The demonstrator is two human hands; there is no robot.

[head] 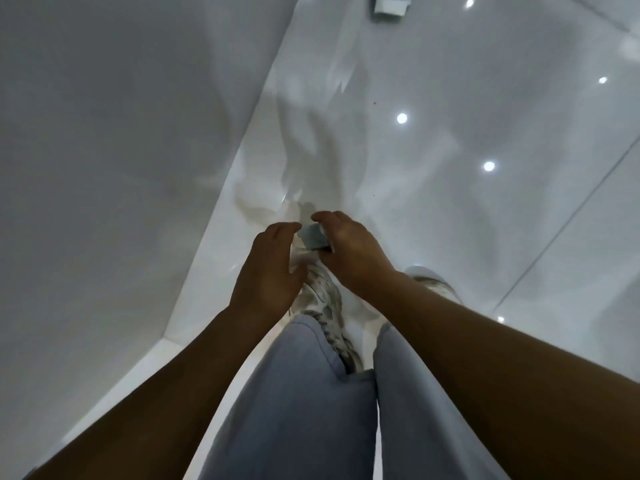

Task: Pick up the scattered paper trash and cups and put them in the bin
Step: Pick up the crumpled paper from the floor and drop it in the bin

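My right hand (349,251) holds a small grey-white piece of paper trash (313,237), fingers curled over it, low above the glossy floor. My left hand (270,268) hovers just to the left of it with loosely bent fingers and nothing in it. Both hands are in front of my knees, above my left shoe. No bin or cup is in view.
A white wall (121,168) runs along the left, meeting the shiny white tiled floor (450,220). My light shoes (325,306) and grey trouser legs (294,410) fill the bottom centre. A grey-white object (391,6) lies on the floor at the top edge.
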